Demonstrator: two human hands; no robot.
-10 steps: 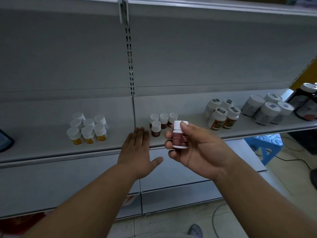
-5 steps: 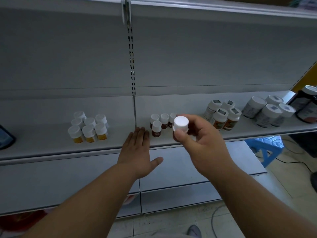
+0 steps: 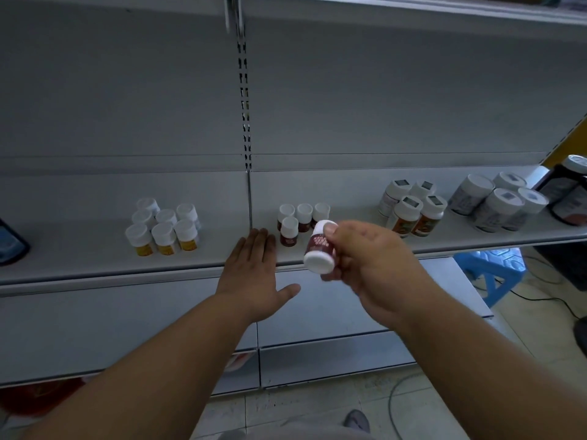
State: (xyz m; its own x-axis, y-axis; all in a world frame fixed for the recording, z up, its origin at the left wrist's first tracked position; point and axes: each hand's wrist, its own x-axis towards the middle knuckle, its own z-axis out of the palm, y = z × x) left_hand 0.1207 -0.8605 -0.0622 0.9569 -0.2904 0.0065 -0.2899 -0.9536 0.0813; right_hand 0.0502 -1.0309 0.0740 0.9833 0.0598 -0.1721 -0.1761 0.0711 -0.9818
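My right hand (image 3: 371, 262) pinches a small white bottle with a dark red label (image 3: 319, 247), tilted so one white end faces me, just in front of the shelf edge. My left hand (image 3: 254, 274) lies flat with straight fingers on the front of the grey shelf (image 3: 95, 265), holding nothing. Behind the held bottle stand several matching dark-red-label bottles (image 3: 295, 222) on the shelf.
Several white-capped yellow-label bottles (image 3: 165, 227) stand at the left. Orange-label bottles (image 3: 413, 211), larger white tubs (image 3: 495, 201) and a dark jar (image 3: 568, 192) fill the right. A blue stool (image 3: 489, 274) and cables are on the floor at right.
My right hand has turned the bottle over: upright label view, then cap toward me, now tilted with a white end facing me and lower. My left hand has stayed on the shelf.
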